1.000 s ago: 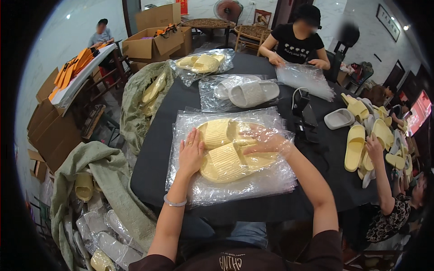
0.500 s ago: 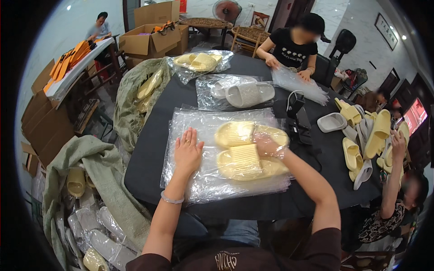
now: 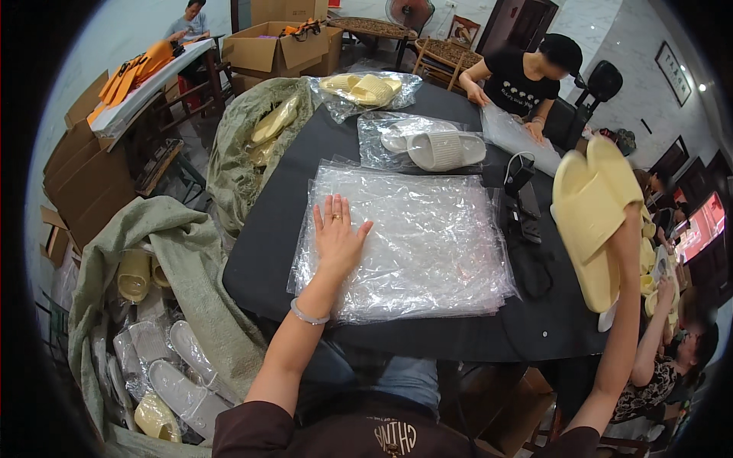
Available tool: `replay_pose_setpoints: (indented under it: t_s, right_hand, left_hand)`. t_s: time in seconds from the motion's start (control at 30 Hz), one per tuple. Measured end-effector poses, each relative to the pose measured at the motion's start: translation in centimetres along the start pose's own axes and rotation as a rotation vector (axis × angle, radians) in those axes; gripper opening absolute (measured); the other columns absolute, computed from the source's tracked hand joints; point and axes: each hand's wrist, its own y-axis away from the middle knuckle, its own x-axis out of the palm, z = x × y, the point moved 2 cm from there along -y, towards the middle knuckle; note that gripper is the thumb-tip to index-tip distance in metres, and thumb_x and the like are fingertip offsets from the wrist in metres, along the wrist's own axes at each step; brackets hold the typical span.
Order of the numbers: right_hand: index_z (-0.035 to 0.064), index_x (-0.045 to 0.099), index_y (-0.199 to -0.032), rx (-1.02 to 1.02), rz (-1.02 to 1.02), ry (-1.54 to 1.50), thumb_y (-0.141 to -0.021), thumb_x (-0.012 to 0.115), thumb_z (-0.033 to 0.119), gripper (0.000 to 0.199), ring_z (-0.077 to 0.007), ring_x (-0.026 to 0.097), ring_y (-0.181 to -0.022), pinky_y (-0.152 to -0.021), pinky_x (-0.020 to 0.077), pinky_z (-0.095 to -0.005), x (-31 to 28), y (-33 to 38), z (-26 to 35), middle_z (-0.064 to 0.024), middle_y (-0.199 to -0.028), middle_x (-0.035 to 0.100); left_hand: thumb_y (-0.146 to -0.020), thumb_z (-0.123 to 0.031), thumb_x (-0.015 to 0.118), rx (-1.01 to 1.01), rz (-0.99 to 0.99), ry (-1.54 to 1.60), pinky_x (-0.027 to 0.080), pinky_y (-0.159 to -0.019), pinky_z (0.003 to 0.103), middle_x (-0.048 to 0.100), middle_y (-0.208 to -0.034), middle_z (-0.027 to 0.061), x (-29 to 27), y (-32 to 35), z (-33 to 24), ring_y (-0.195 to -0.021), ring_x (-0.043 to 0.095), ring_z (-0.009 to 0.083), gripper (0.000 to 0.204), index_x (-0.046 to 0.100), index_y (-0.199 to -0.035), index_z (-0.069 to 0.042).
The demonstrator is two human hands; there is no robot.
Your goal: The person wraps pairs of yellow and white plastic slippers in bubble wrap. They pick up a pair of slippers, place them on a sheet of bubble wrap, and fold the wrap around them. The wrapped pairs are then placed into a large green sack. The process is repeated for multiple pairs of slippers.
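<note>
My left hand (image 3: pixel 338 235) lies flat with its fingers spread on a stack of clear plastic bags (image 3: pixel 427 237) in the middle of the table. At the table's right side, my right hand (image 3: pixel 628 229) grips a pair of yellow slippers (image 3: pixel 589 229), held close together and raised. My right fingers are partly hidden by the slippers. Behind the bag stack lie grey slippers (image 3: pixel 443 151) in a clear bag, and farther back yellow slippers (image 3: pixel 374 90), also bagged.
A black device with a cable (image 3: pixel 521 174) stands right of the bags. Across the dark table (image 3: pixel 259 267), a person (image 3: pixel 527 84) handles clear bags. More slippers and another person's arm (image 3: pixel 657 320) are at right. Green sacks (image 3: pixel 145 221) of slippers stand at left.
The yellow slippers have left the bag stack, and my right hand now holds such a pair up at the right. My left hand stays flat on the bags. The whole view has shifted.
</note>
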Motion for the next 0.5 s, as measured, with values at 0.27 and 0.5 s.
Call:
replay_pose_setpoints:
  t_s: [0.27, 0.5]
  right_hand:
    - [-0.0021, 0.061, -0.107, -0.246, 0.315, -0.659, -0.078, 0.057, 0.006, 0.03, -0.0339, 0.058, -0.101, -0.087, 0.0459, -0.0389, 18.6, 1.9, 21.1, -0.0231, -0.112, 0.059]
    - [0.0018, 0.067, -0.098, 0.075, 0.445, -0.413, -0.073, 0.051, 0.001, 0.029, -0.0406, 0.061, -0.089, -0.078, 0.0497, -0.0426, 35.9, 7.0, 20.7, -0.0238, -0.101, 0.062]
  left_hand:
    - [-0.096, -0.049, 0.034, 0.036, -0.175, 0.195, 0.003, -0.115, 0.045, 0.029, -0.151, 0.0104, 3.8, -0.7, 1.8, -0.143, 0.014, 0.0229, 0.066, 0.033, -0.143, -0.003]
    - [-0.096, -0.043, 0.036, 0.19, -0.106, 0.39, 0.008, -0.115, 0.047, 0.028, -0.152, 0.0088, 5.8, 1.4, 4.0, -0.143, 0.016, 0.0219, 0.061, 0.033, -0.143, -0.005]
